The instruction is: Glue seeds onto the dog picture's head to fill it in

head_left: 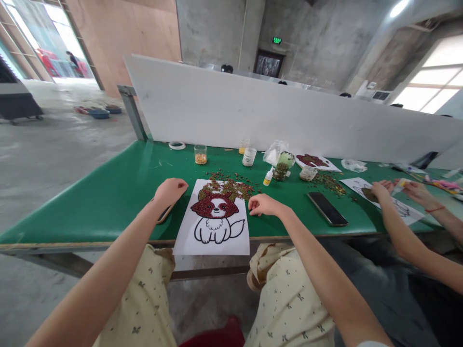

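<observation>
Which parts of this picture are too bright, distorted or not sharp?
Head view: the window at upper right and the ceiling lamp are overexposed. Head view: the white panel slants, and the outer parts look stretched, as with a wide lens. Head view: the distant person at upper left is blurred, while the animal drawing has clear outlines.

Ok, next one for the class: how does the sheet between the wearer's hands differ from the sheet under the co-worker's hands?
The wearer's sheet shows its animal almost in full; the co-worker's sheet is partly hidden by the co-worker's hands.
The wearer's sheet has a mostly dark red head; the co-worker's sheet shows an olive-brown patch.
Both are white paper with black outlines, partly filled in, on the green table.
</observation>
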A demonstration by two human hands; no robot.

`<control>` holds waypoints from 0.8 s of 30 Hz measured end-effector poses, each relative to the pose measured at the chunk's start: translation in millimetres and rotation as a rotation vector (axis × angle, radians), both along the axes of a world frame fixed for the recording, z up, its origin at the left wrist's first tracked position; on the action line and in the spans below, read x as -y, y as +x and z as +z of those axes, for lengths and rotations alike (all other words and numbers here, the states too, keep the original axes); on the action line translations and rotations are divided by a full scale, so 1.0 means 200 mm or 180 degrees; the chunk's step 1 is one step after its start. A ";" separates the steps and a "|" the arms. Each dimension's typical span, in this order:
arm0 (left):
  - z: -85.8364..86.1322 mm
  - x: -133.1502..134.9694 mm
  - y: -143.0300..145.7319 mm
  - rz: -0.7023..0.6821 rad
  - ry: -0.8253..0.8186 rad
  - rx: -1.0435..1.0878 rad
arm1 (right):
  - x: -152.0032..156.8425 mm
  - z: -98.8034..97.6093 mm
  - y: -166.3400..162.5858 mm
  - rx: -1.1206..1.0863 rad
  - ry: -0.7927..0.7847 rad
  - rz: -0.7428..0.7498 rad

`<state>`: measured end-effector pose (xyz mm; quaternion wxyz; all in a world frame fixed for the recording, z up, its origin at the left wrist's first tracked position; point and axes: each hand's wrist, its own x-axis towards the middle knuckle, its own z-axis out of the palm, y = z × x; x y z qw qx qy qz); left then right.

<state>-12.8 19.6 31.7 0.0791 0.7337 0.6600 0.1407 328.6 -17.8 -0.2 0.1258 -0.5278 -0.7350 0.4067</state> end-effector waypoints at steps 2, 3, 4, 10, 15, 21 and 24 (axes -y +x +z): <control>0.00 0.00 0.00 -0.0024 0.0006 0.0031 | 0.00 0.00 0.01 0.0245 0.0161 -0.0057; 0.00 0.00 -0.01 -0.0041 0.0012 0.0039 | 0.00 0.01 0.01 0.0348 0.0230 -0.0075; -0.01 -0.01 -0.01 -0.0059 0.0017 0.0040 | 0.00 0.01 0.02 0.0427 0.0293 -0.0094; 0.00 0.00 0.00 -0.0083 0.0047 0.0006 | -0.01 0.00 0.02 0.0779 0.0542 -0.0291; 0.01 0.01 0.01 -0.0044 0.0093 0.0006 | -0.01 -0.01 0.00 0.1000 0.0734 -0.0360; 0.01 0.01 0.00 -0.0072 0.0065 0.0012 | -0.02 -0.03 0.00 0.1030 0.0943 -0.0350; 0.00 0.00 0.00 -0.0110 0.0067 0.0049 | -0.03 -0.02 0.00 0.0959 0.1167 -0.0444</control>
